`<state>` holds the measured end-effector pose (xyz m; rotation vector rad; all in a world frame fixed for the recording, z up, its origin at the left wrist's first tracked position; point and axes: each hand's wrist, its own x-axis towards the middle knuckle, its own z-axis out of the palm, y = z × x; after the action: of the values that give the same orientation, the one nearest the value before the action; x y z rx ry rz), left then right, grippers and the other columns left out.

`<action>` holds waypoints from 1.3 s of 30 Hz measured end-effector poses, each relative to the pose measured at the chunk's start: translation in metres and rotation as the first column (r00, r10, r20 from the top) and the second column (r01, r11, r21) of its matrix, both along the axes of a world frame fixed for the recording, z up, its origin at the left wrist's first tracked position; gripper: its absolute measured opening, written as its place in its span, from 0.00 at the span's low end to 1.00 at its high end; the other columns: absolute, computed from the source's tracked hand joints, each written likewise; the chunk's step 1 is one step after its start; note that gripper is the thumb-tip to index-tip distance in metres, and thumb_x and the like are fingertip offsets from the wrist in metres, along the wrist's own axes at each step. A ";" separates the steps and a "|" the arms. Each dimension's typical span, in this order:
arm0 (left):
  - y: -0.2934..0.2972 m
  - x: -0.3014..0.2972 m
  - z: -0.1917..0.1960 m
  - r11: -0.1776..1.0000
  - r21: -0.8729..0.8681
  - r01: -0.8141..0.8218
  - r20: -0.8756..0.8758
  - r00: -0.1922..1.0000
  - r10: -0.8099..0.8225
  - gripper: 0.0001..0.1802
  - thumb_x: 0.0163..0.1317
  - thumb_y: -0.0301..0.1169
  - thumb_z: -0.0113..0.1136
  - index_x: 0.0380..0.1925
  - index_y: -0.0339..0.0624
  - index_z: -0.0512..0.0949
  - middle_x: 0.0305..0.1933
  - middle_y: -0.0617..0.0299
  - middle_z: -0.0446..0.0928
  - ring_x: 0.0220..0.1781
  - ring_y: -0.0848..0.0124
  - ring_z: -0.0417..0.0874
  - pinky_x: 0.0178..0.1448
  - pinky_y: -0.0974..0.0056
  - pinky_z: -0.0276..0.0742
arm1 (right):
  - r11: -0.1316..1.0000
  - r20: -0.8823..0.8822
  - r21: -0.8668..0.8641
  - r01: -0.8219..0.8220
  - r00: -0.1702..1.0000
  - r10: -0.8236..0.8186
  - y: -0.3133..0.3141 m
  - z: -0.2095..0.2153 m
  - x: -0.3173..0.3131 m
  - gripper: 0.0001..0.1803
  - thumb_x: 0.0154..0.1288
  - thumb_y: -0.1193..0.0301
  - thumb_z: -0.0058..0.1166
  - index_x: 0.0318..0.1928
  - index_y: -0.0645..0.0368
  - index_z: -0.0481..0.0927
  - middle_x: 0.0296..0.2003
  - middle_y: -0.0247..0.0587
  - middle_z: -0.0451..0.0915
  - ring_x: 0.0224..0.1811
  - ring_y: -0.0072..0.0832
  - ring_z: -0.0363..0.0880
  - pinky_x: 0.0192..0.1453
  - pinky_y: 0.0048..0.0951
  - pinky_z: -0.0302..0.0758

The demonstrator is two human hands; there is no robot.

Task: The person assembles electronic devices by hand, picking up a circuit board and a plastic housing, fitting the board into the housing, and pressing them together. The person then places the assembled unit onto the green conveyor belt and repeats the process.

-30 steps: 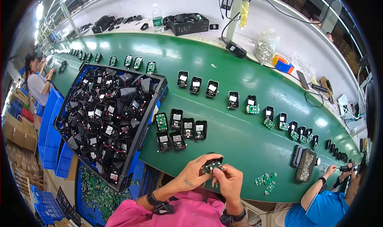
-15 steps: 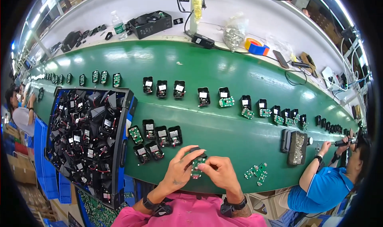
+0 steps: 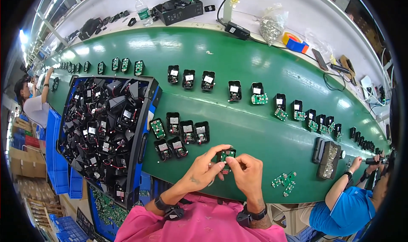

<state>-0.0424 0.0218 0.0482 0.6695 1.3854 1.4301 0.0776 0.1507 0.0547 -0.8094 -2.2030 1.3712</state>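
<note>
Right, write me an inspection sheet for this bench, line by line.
Surface: green bench, glossy, a pale scrap lying on it.
Parts: a held case with a held board; six cases grouped beside a heaped tray; loose boards to the right.
Clutter: bottle, bin, bag and tape along the back ledge.
Hands: left hand grips the held case; right hand is on the held board.
Cables: black cable near an adapter.
Surroundings: co-worker at left; another, in blue, at right.
</note>
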 end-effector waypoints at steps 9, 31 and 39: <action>0.003 0.002 -0.001 0.999 0.006 -0.040 0.059 0.997 0.039 0.27 0.71 0.24 0.48 0.70 0.40 0.62 0.60 0.51 0.73 0.34 0.70 0.87 0.26 0.74 0.77 | 1.000 0.022 0.003 -0.023 0.999 0.023 0.002 0.001 -0.001 0.15 0.65 0.70 0.63 0.24 0.67 0.78 0.16 0.38 0.72 0.18 0.21 0.65 0.23 0.29 0.61; 0.005 -0.005 -0.013 0.996 -0.066 -0.058 0.071 0.996 0.062 0.26 0.72 0.24 0.47 0.69 0.37 0.60 0.46 0.51 0.78 0.24 0.71 0.84 0.25 0.70 0.81 | 0.984 0.044 -0.137 -0.113 0.992 0.120 -0.008 -0.005 -0.009 0.21 0.77 0.68 0.48 0.65 0.61 0.70 0.27 0.45 0.82 0.27 0.31 0.84 0.31 0.32 0.78; 0.004 -0.009 -0.010 0.994 -0.107 -0.009 -0.004 1.000 0.009 0.27 0.71 0.23 0.47 0.70 0.38 0.60 0.46 0.54 0.78 0.25 0.72 0.84 0.26 0.70 0.79 | 0.981 0.086 -0.160 -0.111 0.988 0.126 -0.008 -0.013 -0.007 0.19 0.77 0.69 0.46 0.64 0.61 0.71 0.27 0.48 0.81 0.26 0.34 0.83 0.31 0.34 0.77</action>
<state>-0.0517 0.0260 0.0384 0.5974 1.4586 1.3520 0.0707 0.1423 0.0415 -0.8243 -2.2716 1.6089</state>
